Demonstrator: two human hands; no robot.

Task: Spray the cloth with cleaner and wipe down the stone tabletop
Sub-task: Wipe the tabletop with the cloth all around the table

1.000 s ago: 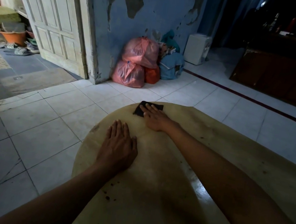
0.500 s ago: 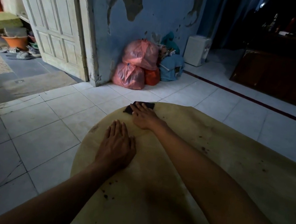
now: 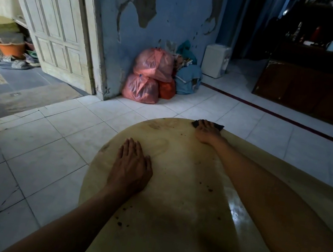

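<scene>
The right hand [image 3: 207, 132] lies palm down on the dark cloth [image 3: 219, 126] at the far edge of the round stone tabletop [image 3: 183, 193]. Its fingers are spread flat over the cloth and press it to the stone; only the cloth's dark corners show to either side of the hand. The right arm reaches across the table from the lower right.

The left hand [image 3: 131, 167] rests flat on the tabletop near its left rim, fingers straight and together, holding nothing. It is well apart from the cloth and nearer the person.

The tabletop is pale yellow-brown, with dark specks scattered between the 2 arms and near the left forearm, faint ring marks toward the far rim, and a bright glare patch beside the right forearm.

Beyond the table, on the white tiled floor [image 3: 47, 162], 2 pink bags [image 3: 147, 75] are stacked against a blue wall [image 3: 177, 15] with peeling paint, with a blue bag [image 3: 187, 80] just beside them. A pale panelled door [image 3: 53, 22] stands open at the left. A small white box [image 3: 215, 61] sits by the dark doorway to the right.
</scene>
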